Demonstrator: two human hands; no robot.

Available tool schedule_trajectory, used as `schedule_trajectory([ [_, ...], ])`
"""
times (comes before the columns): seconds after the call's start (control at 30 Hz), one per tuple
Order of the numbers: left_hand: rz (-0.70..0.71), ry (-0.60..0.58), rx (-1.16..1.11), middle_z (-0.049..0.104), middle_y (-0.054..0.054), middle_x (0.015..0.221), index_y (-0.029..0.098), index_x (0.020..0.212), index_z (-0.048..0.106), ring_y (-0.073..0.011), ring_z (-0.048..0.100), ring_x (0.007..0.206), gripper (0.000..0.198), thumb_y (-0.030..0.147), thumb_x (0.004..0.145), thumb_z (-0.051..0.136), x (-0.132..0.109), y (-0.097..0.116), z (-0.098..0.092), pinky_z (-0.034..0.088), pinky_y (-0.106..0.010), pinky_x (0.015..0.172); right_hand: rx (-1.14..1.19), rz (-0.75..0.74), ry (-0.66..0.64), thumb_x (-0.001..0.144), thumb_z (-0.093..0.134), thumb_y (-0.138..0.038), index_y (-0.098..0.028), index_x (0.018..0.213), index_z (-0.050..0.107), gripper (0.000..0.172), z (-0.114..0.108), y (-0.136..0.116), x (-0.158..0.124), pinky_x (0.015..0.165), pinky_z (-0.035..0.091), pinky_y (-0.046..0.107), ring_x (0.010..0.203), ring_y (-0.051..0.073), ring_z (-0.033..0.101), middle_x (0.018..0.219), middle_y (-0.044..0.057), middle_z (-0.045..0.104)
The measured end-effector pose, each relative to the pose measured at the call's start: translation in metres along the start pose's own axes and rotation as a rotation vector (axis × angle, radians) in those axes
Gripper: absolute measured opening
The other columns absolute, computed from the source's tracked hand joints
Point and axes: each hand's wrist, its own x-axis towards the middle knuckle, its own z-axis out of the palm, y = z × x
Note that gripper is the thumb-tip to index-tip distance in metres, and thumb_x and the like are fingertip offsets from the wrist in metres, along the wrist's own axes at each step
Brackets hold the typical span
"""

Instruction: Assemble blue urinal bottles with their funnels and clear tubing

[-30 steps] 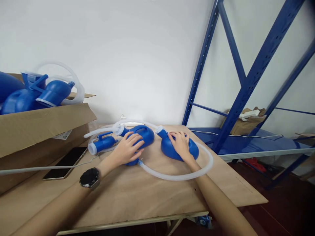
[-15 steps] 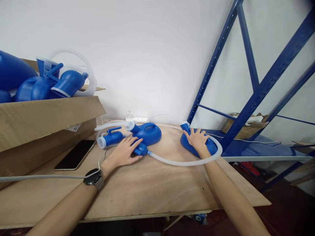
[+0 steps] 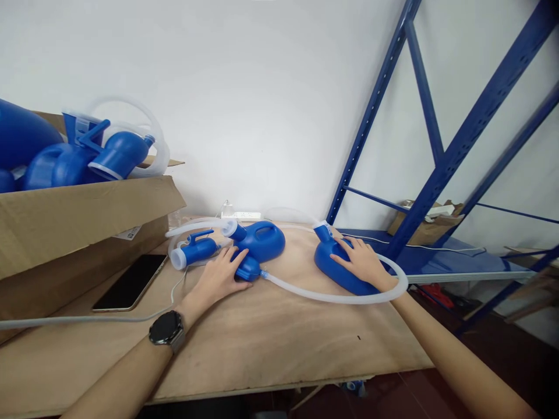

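On the table's right half, my right hand rests on a blue plastic urinal bottle, its fingers spread across the bottle's upper side. The bottle lies with its capped neck toward the wall. My left hand curls over a blue urinal head, thumb at the near side and fingers over the top. A translucent hose runs from that head in a curve to the right, passing over my right wrist. Right behind the left hand lies a second blue urinal bottle; another blue urinal head with a white rim is left of it.
A cardboard box full of blue bottles and hoses stands left. Beside it lies a phone, and a grey cable crosses the table. A power strip is by the wall. Blue metal shelving rises at the right.
My right hand has shifted right and lower on the bottle, and the bottle has turned slightly, its near end closer to me. The hose's bend has moved right. My left hand stays on the urinal head.
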Motion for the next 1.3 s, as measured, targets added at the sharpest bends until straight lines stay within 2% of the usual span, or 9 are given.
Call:
schedule_trajectory([
  [0.3, 0.180, -0.013, -0.086, 0.064, -0.017, 0.140, 0.020, 0.140, 0.061, -0.0373, 0.059, 0.129, 0.070, 0.056, 0.081, 0.074, -0.001, -0.007, 0.010, 0.054, -0.049, 0.102, 0.056, -0.169, -0.106, 0.095, 0.050, -0.061, -0.020, 0.153, 0.048, 0.072, 0.008, 0.062, -0.011, 0.119, 0.029, 0.059, 0.154, 0.040, 0.024, 0.164, 0.018, 0.035],
  [0.43, 0.104, 0.062, -0.187, 0.065, -0.015, 0.140, 0.021, 0.138, 0.061, -0.0347, 0.063, 0.126, 0.071, 0.063, 0.082, 0.072, -0.002, -0.001, 0.010, 0.055, -0.046, 0.101, 0.072, -0.139, -0.345, 0.076, 0.062, -0.078, -0.026, 0.153, 0.051, 0.093, -0.006, 0.084, -0.044, 0.107, 0.042, 0.065, 0.144, 0.049, 0.040, 0.158, 0.021, 0.045],
  [0.53, 0.007, 0.090, -0.290, 0.068, -0.012, 0.134, 0.022, 0.136, 0.061, -0.0314, 0.069, 0.116, 0.068, 0.065, 0.084, 0.069, -0.003, 0.006, 0.004, 0.057, -0.043, 0.096, 0.187, -0.181, -0.412, 0.090, 0.051, -0.072, -0.042, 0.156, 0.039, 0.074, -0.038, 0.085, -0.097, 0.102, 0.052, 0.048, 0.131, 0.034, 0.060, 0.148, 0.013, 0.058],
  [0.6, -0.043, 0.099, -0.334, 0.071, -0.011, 0.130, 0.022, 0.135, 0.061, -0.0300, 0.072, 0.108, 0.068, 0.066, 0.084, 0.068, -0.004, 0.011, 0.000, 0.058, -0.042, 0.092, 0.198, -0.092, -0.310, 0.089, 0.052, -0.072, -0.051, 0.153, 0.039, 0.069, -0.067, 0.067, -0.130, 0.092, 0.056, 0.045, 0.118, 0.031, 0.068, 0.140, 0.010, 0.065],
  [0.7, -0.040, 0.109, -0.312, 0.073, -0.012, 0.126, 0.022, 0.133, 0.062, -0.0312, 0.072, 0.106, 0.066, 0.066, 0.084, 0.068, -0.004, 0.020, -0.001, 0.059, -0.043, 0.091, 0.151, 0.114, 0.181, 0.088, 0.046, -0.074, -0.055, 0.152, 0.038, 0.066, -0.111, 0.010, -0.154, 0.093, 0.054, 0.056, 0.121, 0.037, 0.064, 0.142, 0.010, 0.062],
  [0.83, 0.087, 0.119, -0.209, 0.071, -0.015, 0.130, 0.019, 0.130, 0.065, -0.0358, 0.069, 0.116, 0.067, 0.066, 0.083, 0.069, -0.004, 0.029, 0.010, 0.058, -0.049, 0.094, 0.020, -0.187, 0.323, 0.085, 0.057, -0.071, -0.057, 0.156, 0.026, 0.078, -0.134, -0.071, -0.130, 0.121, 0.018, 0.072, 0.153, 0.045, 0.023, 0.165, -0.003, 0.034],
  [1.07, 0.336, 0.141, -0.310, 0.068, -0.014, 0.135, 0.021, 0.133, 0.064, -0.0311, 0.061, 0.130, 0.046, 0.045, 0.094, 0.063, -0.008, 0.035, 0.026, 0.052, -0.049, 0.110, -0.109, -0.126, 0.025, 0.054, 0.083, -0.076, -0.037, 0.147, 0.057, 0.104, -0.032, -0.046, -0.071, 0.108, 0.019, 0.085, 0.147, 0.062, 0.021, 0.161, 0.015, 0.041],
  [1.17, 0.427, 0.051, -0.332, 0.040, -0.019, 0.161, 0.020, 0.154, 0.043, -0.0381, 0.033, 0.152, 0.076, 0.038, 0.086, 0.073, -0.009, 0.039, 0.020, 0.040, -0.059, 0.118, -0.118, -0.146, -0.051, 0.073, 0.067, -0.078, -0.038, 0.134, 0.069, 0.073, 0.014, -0.017, -0.070, 0.103, 0.025, 0.085, 0.140, 0.060, 0.037, 0.154, 0.013, 0.051],
  [1.3, 0.515, -0.006, -0.292, 0.015, -0.023, 0.169, 0.020, 0.161, 0.027, -0.0410, 0.015, 0.157, 0.085, 0.023, 0.087, 0.068, -0.008, 0.039, 0.016, 0.033, -0.063, 0.120, -0.198, -0.082, 0.044, 0.096, 0.047, -0.063, -0.031, 0.122, 0.076, 0.050, 0.040, -0.001, -0.074, 0.105, 0.026, 0.081, 0.146, 0.057, 0.026, 0.162, 0.007, 0.042],
])
